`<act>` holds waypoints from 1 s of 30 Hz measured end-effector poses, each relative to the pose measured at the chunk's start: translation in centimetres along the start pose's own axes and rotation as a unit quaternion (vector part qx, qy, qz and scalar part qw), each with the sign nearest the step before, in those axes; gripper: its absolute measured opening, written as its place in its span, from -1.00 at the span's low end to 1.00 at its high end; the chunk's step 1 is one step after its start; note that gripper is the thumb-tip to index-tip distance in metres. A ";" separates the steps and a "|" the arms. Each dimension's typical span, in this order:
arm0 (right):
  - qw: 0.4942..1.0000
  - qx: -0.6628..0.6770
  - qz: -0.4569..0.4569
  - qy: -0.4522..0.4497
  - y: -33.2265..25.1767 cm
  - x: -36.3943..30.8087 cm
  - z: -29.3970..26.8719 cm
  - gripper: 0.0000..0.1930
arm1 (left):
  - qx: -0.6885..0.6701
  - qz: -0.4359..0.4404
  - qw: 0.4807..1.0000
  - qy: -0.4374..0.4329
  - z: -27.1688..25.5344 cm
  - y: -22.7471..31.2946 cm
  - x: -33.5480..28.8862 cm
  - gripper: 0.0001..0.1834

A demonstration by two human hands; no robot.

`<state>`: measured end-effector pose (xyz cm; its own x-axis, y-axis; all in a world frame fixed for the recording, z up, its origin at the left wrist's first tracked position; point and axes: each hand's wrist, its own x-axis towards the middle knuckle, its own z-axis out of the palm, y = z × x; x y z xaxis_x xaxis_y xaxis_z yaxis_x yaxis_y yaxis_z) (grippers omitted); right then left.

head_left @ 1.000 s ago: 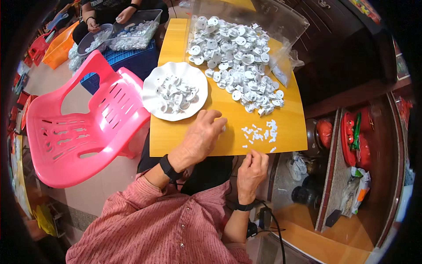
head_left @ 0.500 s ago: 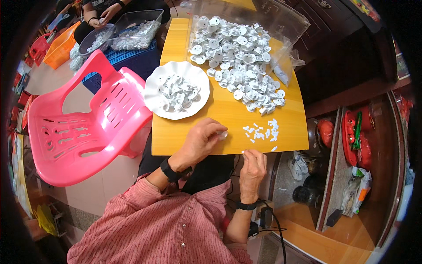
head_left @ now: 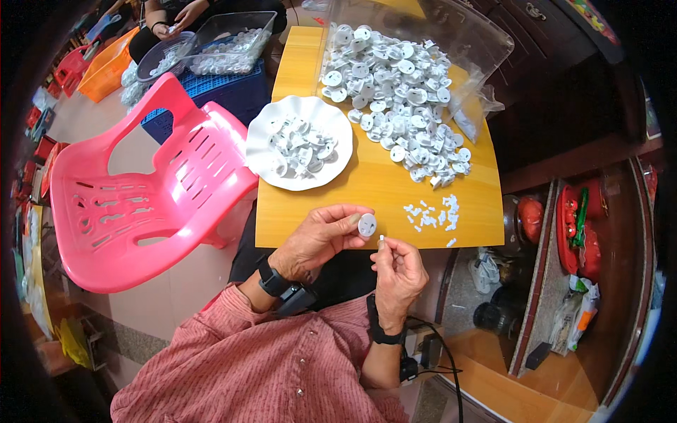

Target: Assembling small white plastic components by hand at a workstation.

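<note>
Between its thumb and fingers, my left hand [head_left: 316, 236] grips a round white plastic piece [head_left: 367, 225], its slotted flat face turned up. Just to the right, my right hand [head_left: 399, 276] pinches a small white plastic peg [head_left: 381, 238], held close to the round piece but apart from it. Both hands are over the near edge of the yellow table [head_left: 296, 218]. Beyond them, loose small pegs [head_left: 446, 213] lie scattered at the right. A big heap of similar round pieces [head_left: 395, 92] spills from a clear bin [head_left: 479, 35]. More pieces sit in a scalloped white plate [head_left: 264, 166].
A pink plastic chair [head_left: 134, 204] stands against the table's left side. Behind it, another person's hands [head_left: 176, 22] work over tubs of white pieces [head_left: 229, 56] on a blue crate [head_left: 211, 92]. Shelves [head_left: 536, 282] with jars and bags stand at the right.
My right hand has lifted from the table edge with the peg and come nearer my left hand. The left hand has turned the round piece face up. The whole view has shifted slightly.
</note>
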<state>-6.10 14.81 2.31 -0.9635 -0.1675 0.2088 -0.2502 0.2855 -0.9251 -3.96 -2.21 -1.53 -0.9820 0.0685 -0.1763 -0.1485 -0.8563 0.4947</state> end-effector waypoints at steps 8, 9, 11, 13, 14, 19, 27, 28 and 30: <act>0.991 -0.090 -0.093 -0.033 -2.1 1.0 0.7 -0.85 | -0.002 0.013 1.000 -0.013 -0.4 -0.2 -0.2 -0.65; 0.990 -0.091 -0.104 -0.040 -2.1 1.0 0.7 -0.85 | -0.001 0.014 1.000 -0.013 -0.4 -0.2 -0.2 -0.65; 0.985 -0.105 -0.136 -0.027 -2.1 1.2 0.9 -0.84 | 0.014 0.015 1.000 -0.018 -0.5 -0.3 -0.2 -0.65; 0.979 -0.118 -0.168 -0.015 -2.0 1.2 1.0 -0.82 | 0.030 0.018 0.999 -0.023 -0.4 -0.4 -0.2 -0.65; 0.982 -0.114 -0.148 -0.010 -2.1 1.1 1.1 -0.81 | 0.034 0.015 0.999 -0.018 -0.2 -0.3 -0.2 -0.65; 0.986 -0.108 -0.124 -0.001 -1.7 1.0 1.1 -0.76 | 0.054 0.008 0.998 -0.003 0.4 -0.2 -0.4 -0.66; 0.985 -0.113 -0.126 -0.012 -1.9 1.1 1.0 -0.78 | 0.101 0.001 0.995 -0.005 0.1 -0.4 -0.4 -0.67; 0.985 -0.113 -0.126 -0.013 -1.9 1.1 1.0 -0.78 | 0.101 0.002 0.995 -0.005 0.1 -0.4 -0.4 -0.67; 0.981 -0.131 -0.140 -0.014 -1.9 1.1 1.0 -0.78 | 0.124 0.011 0.992 -0.010 0.3 -0.4 -0.4 -0.69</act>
<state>-6.63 13.16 3.99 -0.8513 -0.2991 0.4310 -0.5243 0.4567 -0.7187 -3.58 -1.77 -1.42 -0.9871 0.0628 -0.1472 -0.1482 -0.7062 0.6923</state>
